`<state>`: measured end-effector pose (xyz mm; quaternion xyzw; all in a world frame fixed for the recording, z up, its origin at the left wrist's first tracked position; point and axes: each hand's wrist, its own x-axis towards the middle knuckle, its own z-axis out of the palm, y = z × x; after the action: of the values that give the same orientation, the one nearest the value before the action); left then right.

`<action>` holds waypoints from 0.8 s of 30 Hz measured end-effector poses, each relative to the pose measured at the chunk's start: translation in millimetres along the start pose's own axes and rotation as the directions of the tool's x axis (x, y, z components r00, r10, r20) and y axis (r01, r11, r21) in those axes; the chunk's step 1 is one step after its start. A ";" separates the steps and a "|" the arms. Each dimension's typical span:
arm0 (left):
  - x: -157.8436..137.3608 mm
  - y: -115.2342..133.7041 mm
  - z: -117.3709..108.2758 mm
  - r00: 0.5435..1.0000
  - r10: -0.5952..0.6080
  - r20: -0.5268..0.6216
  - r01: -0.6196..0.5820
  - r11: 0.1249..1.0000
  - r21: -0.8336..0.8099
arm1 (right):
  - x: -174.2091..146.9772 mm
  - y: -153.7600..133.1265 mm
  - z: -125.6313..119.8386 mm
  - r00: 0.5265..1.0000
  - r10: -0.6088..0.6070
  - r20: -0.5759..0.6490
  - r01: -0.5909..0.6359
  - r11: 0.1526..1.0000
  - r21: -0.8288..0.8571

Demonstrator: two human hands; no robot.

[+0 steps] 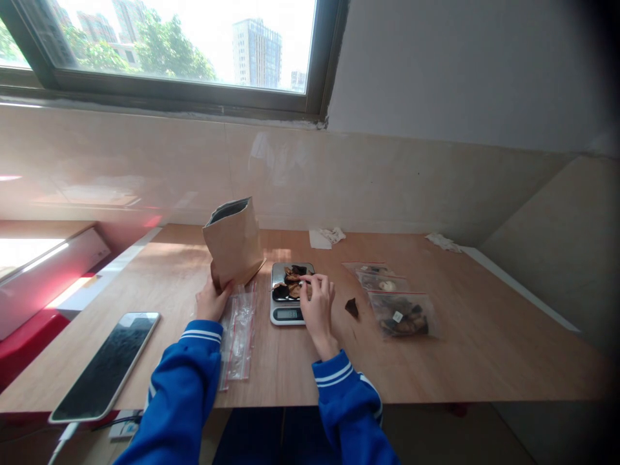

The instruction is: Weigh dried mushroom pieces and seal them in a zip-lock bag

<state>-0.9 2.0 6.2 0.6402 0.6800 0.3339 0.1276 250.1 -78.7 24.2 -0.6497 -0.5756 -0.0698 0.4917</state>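
Two hands busy: left hand (pixel 212 301) grips the paper bag (pixel 234 244) upright, right hand (pixel 317 302) pinches dried pieces (pixel 291 282) on the scale (pixel 289 294). Empty zip bags (pixel 239 332) lie between; three filled bags (pixel 401 314) sit right, so I'd judge partway done.

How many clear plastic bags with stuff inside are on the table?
3, all right of the scale: nearest filled bag, middle bag, far bag. Empty bags lie by the left hand.

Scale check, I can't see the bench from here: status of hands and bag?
Left hand holds paper bag upright. Right hand on dark pieces on scale. One loose piece beside it.
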 end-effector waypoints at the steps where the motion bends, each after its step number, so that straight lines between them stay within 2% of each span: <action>1: -0.1 0.1 0.0 1.000 0.004 -0.002 -0.004 1.000 0.001 | -0.6 3.2 -1.5 1.000 0.000 -0.005 0.000 1.000 0.003; 7: -1.8 1.3 -0.9 1.000 0.005 0.001 -0.005 1.000 -0.012 | -9.6 15.3 -6.8 0.999 -0.025 0.033 0.024 0.999 0.034; 12: -3.1 5.1 -3.6 1.000 -0.024 0.003 0.025 1.000 -0.010 | -15.3 23.4 -7.4 1.000 0.007 0.001 -0.007 1.000 0.008; 20: -4.8 3.4 -2.3 0.999 0.005 -0.042 -0.007 0.998 -0.058 | -19.6 32.9 -6.3 0.999 0.033 -0.008 -0.033 0.999 0.010; 24: -3.9 0.5 -2.1 0.996 -0.039 -0.079 0.034 0.997 -0.071 | -20.3 33.9 -5.3 0.999 0.037 -0.021 -0.037 0.999 0.006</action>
<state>-1.2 -2.3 7.1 0.6088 0.6841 0.3805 0.1285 273.6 -91.4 -5.4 -0.6581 -0.5585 -0.0663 0.5007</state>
